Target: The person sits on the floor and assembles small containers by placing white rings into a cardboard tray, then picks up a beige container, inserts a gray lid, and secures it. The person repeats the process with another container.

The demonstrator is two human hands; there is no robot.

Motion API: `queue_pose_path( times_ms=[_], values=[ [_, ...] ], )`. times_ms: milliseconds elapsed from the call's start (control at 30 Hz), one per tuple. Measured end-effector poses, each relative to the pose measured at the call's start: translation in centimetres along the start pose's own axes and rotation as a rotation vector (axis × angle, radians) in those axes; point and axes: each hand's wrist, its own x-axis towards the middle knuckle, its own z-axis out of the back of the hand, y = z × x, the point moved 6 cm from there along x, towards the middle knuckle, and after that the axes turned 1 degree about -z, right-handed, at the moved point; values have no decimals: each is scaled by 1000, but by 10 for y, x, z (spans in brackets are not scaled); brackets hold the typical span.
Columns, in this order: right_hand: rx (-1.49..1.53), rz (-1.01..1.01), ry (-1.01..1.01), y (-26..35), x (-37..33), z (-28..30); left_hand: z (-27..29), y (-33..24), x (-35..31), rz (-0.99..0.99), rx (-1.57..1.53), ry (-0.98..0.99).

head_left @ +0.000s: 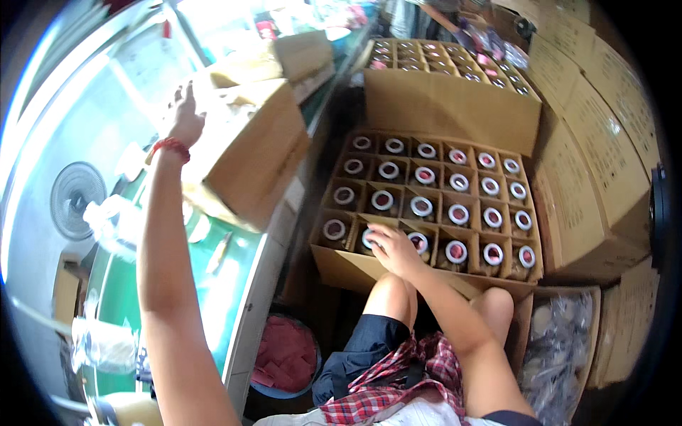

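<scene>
In front of my knees stands a cardboard box [341,261] split by card dividers into cells. Lidded jars [421,206] stand upright in them, with pale-rimmed lids and dark or reddish centres. My right hand [398,253] reaches into the near row, its fingers curled about the lid of one jar [369,239], which they partly cover. My left arm stretches far out over the green-topped table. At its end my left hand [186,119], fingers apart, is by the left side of an open cardboard box [256,153]; the contents of that box are washed out by glare.
Another divided box of jars [455,99] stands beyond, with a person [444,11] near it. Cartons [593,135] are stacked along the right. At lower right is a box of plastic-wrapped items [558,348]; a tub with red cloth [285,355] sits beside the table [238,284].
</scene>
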Motion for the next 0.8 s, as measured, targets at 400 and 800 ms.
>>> queue_pose_path(
  times_ms=[400,800],
  values=[
    [307,111,285,123,-112,-47,236,-509,-308,-1200,-2612,1298],
    [-147,-502,9,73,-338,103,329,-549,-384,-1684,-2361,1821]
  ],
)
